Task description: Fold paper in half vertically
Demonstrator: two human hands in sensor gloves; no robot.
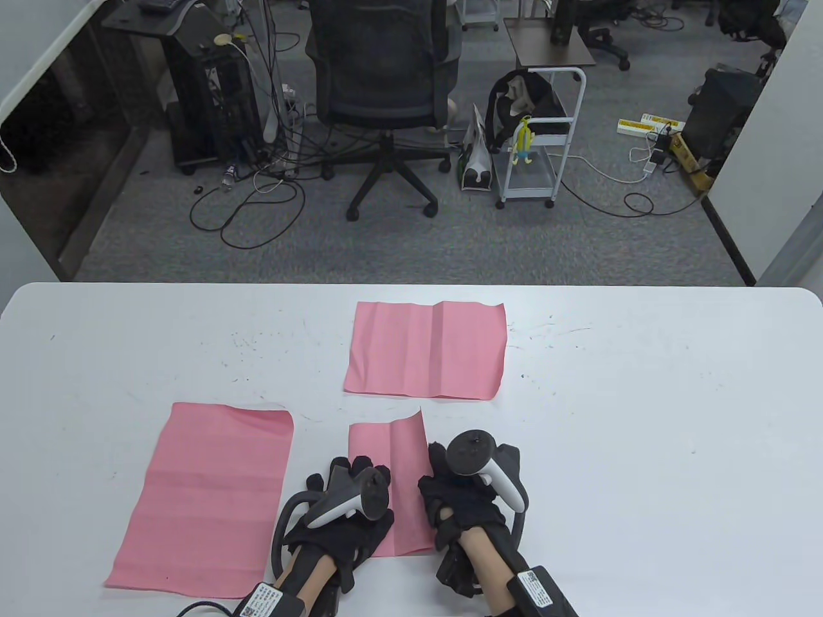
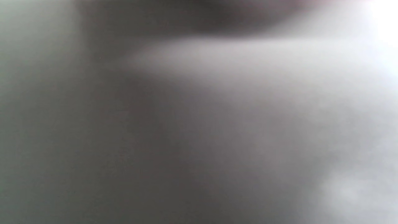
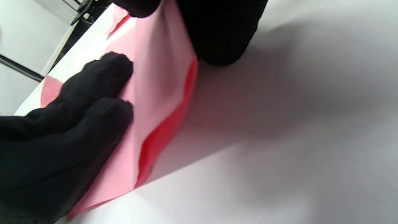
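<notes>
- No brand or writing on the sheets is readable; the white tags on the wrist straps carry print too small to make out.
- The folded pink paper (image 1: 391, 483) is a narrow, thin, creased strip lying on the white desk (image 1: 643, 418), its long folded edge on its right side bulging up a little, showing a darker red inside in the right wrist view.
- The left hand (image 1: 350, 508) lies flat on the strip's left part, fingers spread and pressing; its grip clasps nothing.
- The right hand (image 1: 466, 495) rests at the strip's right edge; whether its grip pinches the fold or only presses it, I cannot tell.
- Left of the strip lies a larger flat pink sheet (image 1: 206, 491); beyond the strip, another creased pink sheet (image 1: 425, 350).
- The left wrist view is a grey blur.
</notes>
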